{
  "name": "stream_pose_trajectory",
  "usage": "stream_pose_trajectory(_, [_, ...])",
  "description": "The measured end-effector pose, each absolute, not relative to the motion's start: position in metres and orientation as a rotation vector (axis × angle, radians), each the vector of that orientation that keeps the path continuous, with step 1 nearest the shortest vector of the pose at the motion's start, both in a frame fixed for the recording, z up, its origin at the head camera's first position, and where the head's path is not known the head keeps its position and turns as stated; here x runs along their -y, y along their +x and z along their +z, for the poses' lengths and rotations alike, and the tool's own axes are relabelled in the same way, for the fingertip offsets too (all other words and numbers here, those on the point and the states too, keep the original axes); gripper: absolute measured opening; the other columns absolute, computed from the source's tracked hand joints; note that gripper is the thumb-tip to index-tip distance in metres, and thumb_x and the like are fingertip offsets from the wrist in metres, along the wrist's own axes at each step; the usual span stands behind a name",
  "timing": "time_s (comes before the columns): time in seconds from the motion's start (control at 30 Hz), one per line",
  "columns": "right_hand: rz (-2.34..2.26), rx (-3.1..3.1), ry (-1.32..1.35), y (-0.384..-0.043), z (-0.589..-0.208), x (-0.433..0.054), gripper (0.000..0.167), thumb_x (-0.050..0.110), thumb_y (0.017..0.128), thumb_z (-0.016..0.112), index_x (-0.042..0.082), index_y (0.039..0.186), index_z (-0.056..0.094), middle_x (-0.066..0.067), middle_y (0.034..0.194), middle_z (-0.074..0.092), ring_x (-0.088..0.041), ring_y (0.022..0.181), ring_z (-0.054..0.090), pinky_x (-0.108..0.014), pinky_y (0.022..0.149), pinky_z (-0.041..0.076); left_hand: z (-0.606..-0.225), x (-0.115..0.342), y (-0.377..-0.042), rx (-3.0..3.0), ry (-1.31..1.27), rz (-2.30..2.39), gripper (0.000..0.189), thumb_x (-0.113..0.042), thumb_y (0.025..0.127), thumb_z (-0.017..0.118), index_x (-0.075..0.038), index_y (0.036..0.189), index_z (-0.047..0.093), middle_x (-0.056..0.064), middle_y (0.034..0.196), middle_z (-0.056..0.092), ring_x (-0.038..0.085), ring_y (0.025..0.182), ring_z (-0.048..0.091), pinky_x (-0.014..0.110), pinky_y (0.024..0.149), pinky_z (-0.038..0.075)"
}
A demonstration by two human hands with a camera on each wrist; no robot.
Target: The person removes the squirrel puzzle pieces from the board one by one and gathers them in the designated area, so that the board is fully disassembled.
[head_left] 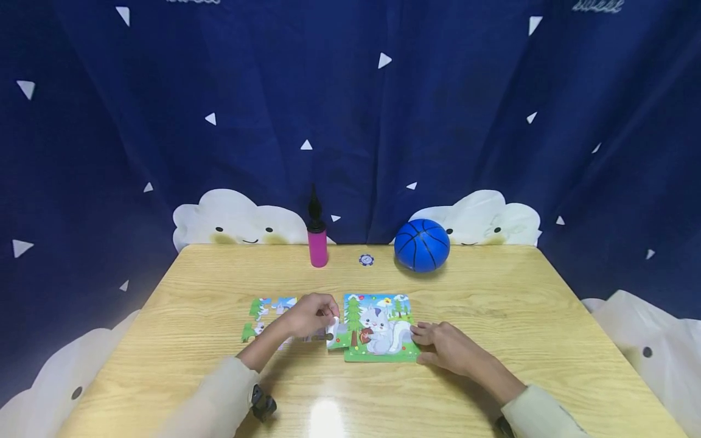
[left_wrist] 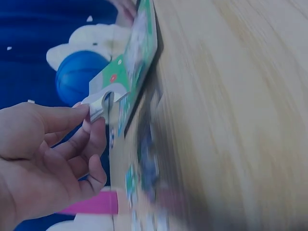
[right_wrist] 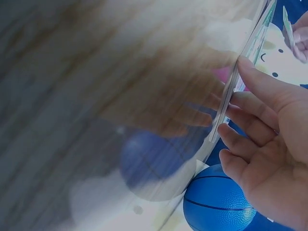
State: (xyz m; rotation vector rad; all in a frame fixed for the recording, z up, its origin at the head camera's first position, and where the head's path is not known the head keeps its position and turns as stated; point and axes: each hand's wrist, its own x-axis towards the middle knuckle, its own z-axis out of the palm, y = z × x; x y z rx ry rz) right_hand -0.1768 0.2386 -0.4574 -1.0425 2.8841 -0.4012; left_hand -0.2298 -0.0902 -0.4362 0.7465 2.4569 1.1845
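Note:
My left hand (head_left: 312,314) pinches a puzzle piece (left_wrist: 111,77) between thumb and fingers. This piece has a green side with a small red flower and a rounded notch. It is tilted above the table and overlaps the left edge of the squirrel puzzle board (head_left: 378,307) in the head view. My right hand (head_left: 446,348) rests at the board's right edge, its fingers touching the side and the thumb near the lower corner. Several loose puzzle pieces (head_left: 257,309) lie on the table left of the board, partly hidden behind my left hand and forearm.
At the back of the wooden table (head_left: 493,298) stands a pink hand pump (head_left: 317,248) with a black top. A blue and white chip (head_left: 366,260) lies to its right, then a blue ball (head_left: 421,245). Behind the table hangs a dark blue curtain (head_left: 339,91).

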Motion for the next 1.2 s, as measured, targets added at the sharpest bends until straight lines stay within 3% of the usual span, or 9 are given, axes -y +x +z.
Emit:
stream_pose_trajectory(0.13, [-0.398,-2.887,-1.031,-0.175,-0.457,-0.239,0.046,0.025,0.08,0.073,-0.001,0.117,0.064,-0.016,0.125,0.062,-0.036,0.118,0.057,-0.054,0.093,0.046,-0.435,0.108,-0.228,-2.463,0.733,1.13,0.007,0.001,0.09,0.056,-0.004,0.091,0.061,0.005,0.083,0.061,0.013,0.078,0.054,0.025,0.07,0.046])
stream_pose_trajectory(0.33, [-0.389,-2.903,-1.022,-0.176,-0.456,-0.24,0.046,0.024,0.08,0.073,-0.001,0.117,0.065,-0.016,0.125,0.062,-0.037,0.118,0.057,-0.055,0.093,0.046,-0.434,0.121,-0.221,-2.456,0.737,1.076,0.006,-0.001,0.09,0.057,-0.003,0.091,0.061,0.005,0.084,0.063,0.011,0.073,0.054,0.022,0.065,0.046])
stream_pose_trajectory(0.47, [-0.372,-2.901,-1.028,-0.176,-0.456,-0.24,0.046,0.024,0.08,0.073,-0.001,0.117,0.065,-0.016,0.125,0.062,-0.037,0.118,0.057,-0.054,0.093,0.046,-0.437,0.124,-0.216,-2.42,0.757,1.076,0.004,0.0,0.089,0.058,-0.001,0.09,0.062,0.008,0.084,0.064,0.015,0.079,0.057,0.029,0.073,0.049])
stream_pose_trajectory(0.57, [-0.357,-2.896,-1.034,-0.177,-0.456,-0.24,0.046,0.024,0.08,0.073,-0.001,0.117,0.065,-0.015,0.125,0.062,-0.036,0.118,0.057,-0.053,0.093,0.047,-0.439,0.126,-0.212,-2.409,0.746,1.08,0.005,0.002,0.089,0.058,-0.001,0.09,0.062,0.009,0.085,0.063,0.018,0.08,0.057,0.033,0.072,0.05])
stream_pose_trajectory(0.83, [-0.371,-2.891,-1.032,-0.177,-0.456,-0.239,0.045,0.025,0.08,0.073,0.0,0.118,0.065,-0.015,0.125,0.062,-0.036,0.118,0.057,-0.053,0.092,0.047,-0.446,0.126,-0.207,-2.437,0.711,1.062,0.005,0.003,0.085,0.061,-0.002,0.086,0.063,0.01,0.074,0.058,0.011,0.065,0.047,0.021,0.058,0.04])
stream_pose_trajectory(1.2, [-0.4,-2.881,-1.028,-0.176,-0.456,-0.238,0.045,0.025,0.08,0.073,0.0,0.117,0.065,-0.015,0.125,0.062,-0.037,0.118,0.057,-0.055,0.092,0.046,-0.445,0.121,-0.207,-2.49,0.745,0.976,0.007,0.003,0.084,0.062,-0.001,0.088,0.065,0.002,0.068,0.052,0.011,0.062,0.044,0.02,0.055,0.038])
